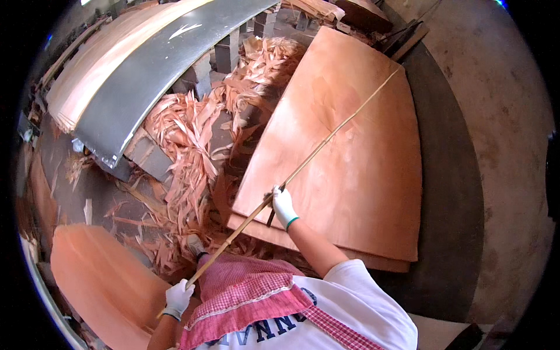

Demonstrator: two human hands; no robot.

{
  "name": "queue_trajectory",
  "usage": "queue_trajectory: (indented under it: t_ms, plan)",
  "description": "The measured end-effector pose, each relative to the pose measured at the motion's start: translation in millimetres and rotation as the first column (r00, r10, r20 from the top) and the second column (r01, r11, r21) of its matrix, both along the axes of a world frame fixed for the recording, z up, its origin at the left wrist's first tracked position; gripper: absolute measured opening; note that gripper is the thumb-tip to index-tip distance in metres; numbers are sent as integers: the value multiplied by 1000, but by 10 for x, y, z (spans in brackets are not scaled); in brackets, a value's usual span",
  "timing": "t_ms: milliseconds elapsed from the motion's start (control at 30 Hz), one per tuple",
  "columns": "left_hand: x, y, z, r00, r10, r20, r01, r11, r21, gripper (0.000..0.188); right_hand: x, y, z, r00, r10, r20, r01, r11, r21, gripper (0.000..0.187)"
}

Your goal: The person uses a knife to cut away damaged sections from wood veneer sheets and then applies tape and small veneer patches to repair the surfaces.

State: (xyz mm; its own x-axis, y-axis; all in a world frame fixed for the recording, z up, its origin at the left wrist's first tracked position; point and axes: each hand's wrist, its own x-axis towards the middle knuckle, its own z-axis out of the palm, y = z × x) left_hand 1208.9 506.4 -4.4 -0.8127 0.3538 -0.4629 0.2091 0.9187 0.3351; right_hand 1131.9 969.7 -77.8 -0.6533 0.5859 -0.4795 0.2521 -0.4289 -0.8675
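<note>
Stick (326, 143) lies diagonally across the veneer sheet (356, 157), running from top right to lower left. Right hand (283, 207) closed on it mid-length w/ a dark tool; left hand (178, 297) closed on lower end. Scrap strips (186, 134) piled left of the stack.

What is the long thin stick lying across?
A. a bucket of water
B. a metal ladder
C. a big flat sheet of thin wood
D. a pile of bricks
C: the stick, gripped by the left hand and the right hand, stretches across the top sheet of a stack of thin wood sheets.
</note>
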Motion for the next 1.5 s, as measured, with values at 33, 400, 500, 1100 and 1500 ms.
queue_trajectory:
  t_ms: [33, 400, 500, 1100, 1500]
  plan:
    - [-135, -230, -72, 1000, 1, -24, -1, 1000, 2, 32, -133, -228, -84, 999, 39, -5, -39, 999, -28, 26]
    - [-1733, -2956, -431, 735, 282, 616, -407, 911, 68, 18, -1926, -2526, -1779, 623, 418, 662, -593, 804, 51, 32]
    - [-2259, -3317, -734, 417, 372, 829, -793, 595, 133, 18, -2180, -2522, -1475, 770, 312, 556, -387, 922, 19, 33]
    - [-4447, -3464, 1032, 925, -75, -373, 127, 985, 115, 23, -3017, -3271, 851, 972, 215, -93, -198, 966, 166, 41]
    - [-3835, -4611, 1770, 904, -196, -380, -29, 860, -510, 25, -2726, -2891, 253, 965, -253, -69, 221, 927, -304, 30]
